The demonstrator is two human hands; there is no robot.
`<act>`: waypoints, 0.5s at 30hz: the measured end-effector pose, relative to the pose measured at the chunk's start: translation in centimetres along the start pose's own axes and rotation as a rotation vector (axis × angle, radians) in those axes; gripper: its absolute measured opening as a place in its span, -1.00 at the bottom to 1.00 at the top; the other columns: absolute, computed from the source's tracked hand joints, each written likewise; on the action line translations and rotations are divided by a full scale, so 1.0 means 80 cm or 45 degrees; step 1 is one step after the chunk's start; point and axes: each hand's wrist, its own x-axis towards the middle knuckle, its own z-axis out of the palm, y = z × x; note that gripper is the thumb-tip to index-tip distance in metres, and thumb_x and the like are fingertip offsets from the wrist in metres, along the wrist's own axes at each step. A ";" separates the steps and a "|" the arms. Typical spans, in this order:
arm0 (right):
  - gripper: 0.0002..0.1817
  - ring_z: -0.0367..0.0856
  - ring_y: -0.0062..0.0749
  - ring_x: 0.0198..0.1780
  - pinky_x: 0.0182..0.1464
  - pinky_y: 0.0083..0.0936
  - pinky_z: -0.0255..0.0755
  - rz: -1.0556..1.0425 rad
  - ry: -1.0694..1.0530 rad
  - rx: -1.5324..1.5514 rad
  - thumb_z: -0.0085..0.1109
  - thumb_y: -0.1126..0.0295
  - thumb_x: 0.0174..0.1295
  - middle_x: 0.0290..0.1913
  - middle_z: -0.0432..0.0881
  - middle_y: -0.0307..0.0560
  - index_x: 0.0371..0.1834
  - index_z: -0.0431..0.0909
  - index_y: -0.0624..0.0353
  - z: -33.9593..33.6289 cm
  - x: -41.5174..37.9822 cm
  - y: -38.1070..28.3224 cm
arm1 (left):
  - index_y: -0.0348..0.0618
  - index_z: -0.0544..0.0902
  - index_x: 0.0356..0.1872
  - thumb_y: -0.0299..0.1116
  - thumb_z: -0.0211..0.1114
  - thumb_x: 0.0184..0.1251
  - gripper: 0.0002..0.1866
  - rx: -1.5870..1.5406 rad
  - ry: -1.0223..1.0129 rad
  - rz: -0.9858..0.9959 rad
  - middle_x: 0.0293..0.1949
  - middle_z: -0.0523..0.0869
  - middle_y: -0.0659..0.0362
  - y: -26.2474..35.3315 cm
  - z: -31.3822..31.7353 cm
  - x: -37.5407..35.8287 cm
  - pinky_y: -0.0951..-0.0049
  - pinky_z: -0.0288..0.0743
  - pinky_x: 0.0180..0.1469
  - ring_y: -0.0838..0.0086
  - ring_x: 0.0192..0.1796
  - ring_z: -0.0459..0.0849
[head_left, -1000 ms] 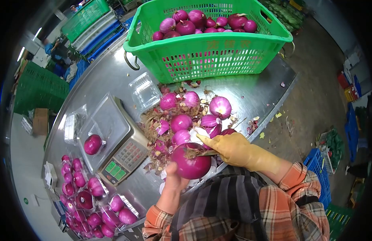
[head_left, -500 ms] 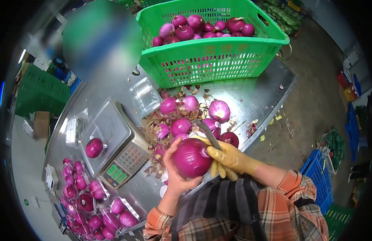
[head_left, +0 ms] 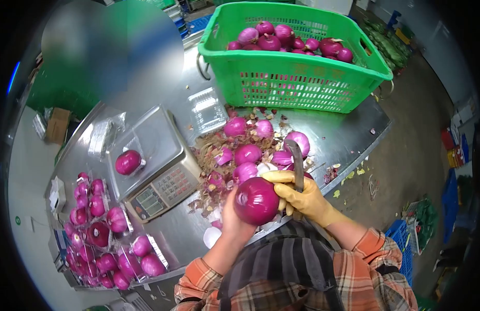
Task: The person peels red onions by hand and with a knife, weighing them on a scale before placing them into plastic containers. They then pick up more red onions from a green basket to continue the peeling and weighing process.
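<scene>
Over the near edge of the steel table (head_left: pixel 349 124), trimming appears to be in hand: a large red onion (head_left: pixel 256 200) is cupped from below by the bare left hand (head_left: pixel 230 217), fingers curled shut around it. A knife (head_left: pixel 297 163) is gripped upright in the gloved right hand (head_left: pixel 302 199), fingers clamped on its handle. Probably the blade must next be brought down to the onion's end.
</scene>
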 end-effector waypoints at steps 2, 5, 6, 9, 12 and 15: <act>-0.39 0.42 -0.78 -0.61 -0.58 -0.79 0.29 0.023 -0.290 -0.076 0.31 0.21 0.20 -0.61 0.43 -0.40 0.34 0.38 -0.06 0.005 -0.004 -0.003 | -0.13 0.44 0.18 0.10 -0.32 0.44 -0.40 0.035 -0.103 -0.126 -0.01 0.65 -0.02 0.001 -0.022 -0.014 -0.01 0.64 -0.28 0.11 -0.11 0.70; -0.31 0.40 -0.75 -0.64 -0.58 -0.77 0.29 0.078 -0.403 0.008 0.29 0.16 0.21 -0.45 0.55 -0.30 0.40 0.27 0.03 0.021 0.001 0.015 | -0.12 0.41 0.21 0.19 -0.36 0.45 -0.33 0.073 -0.169 -0.244 -0.03 0.66 -0.04 0.017 -0.039 -0.035 0.09 0.67 -0.31 0.11 -0.10 0.71; -0.30 0.42 -0.72 -0.64 -0.60 -0.78 0.30 0.053 -0.446 -0.022 0.22 0.11 0.25 -0.28 0.68 -0.21 0.40 0.25 0.12 0.029 0.005 0.015 | -0.11 0.34 0.27 0.27 -0.42 0.44 -0.27 0.123 -0.114 -0.150 0.04 0.62 -0.03 0.009 -0.052 -0.038 0.06 0.67 -0.21 0.12 -0.02 0.69; -0.35 0.48 -0.65 -0.45 -0.32 -0.74 0.36 -0.017 -0.384 -0.115 -0.04 -0.07 0.36 -0.36 0.59 -0.23 0.36 0.31 0.16 0.041 0.005 0.022 | -0.04 0.08 0.43 0.33 -0.49 0.40 -0.21 0.476 -0.231 -0.020 0.26 0.43 -0.07 0.015 -0.072 -0.055 0.00 0.60 0.00 -0.02 0.13 0.58; -0.48 0.40 -0.50 -0.72 -0.69 -0.66 0.24 0.399 -0.246 0.573 -0.04 -0.09 0.36 -0.62 0.54 -0.16 -0.04 0.53 0.20 0.036 0.025 0.096 | -0.10 0.05 0.42 -0.07 0.46 0.06 -0.03 1.305 0.003 0.743 0.28 0.36 -0.05 0.008 -0.099 -0.051 0.13 0.41 0.24 0.10 0.26 0.46; -0.55 0.29 -0.50 -0.78 -0.74 -0.59 0.17 0.509 0.038 0.364 -0.05 -0.02 0.38 -0.77 0.39 -0.27 -0.52 0.45 0.07 0.092 -0.004 0.041 | -0.10 -0.05 0.49 0.04 0.36 0.12 0.03 1.802 -0.081 1.153 0.43 0.15 -0.10 0.026 -0.080 -0.081 0.04 0.21 0.33 -0.10 0.37 0.19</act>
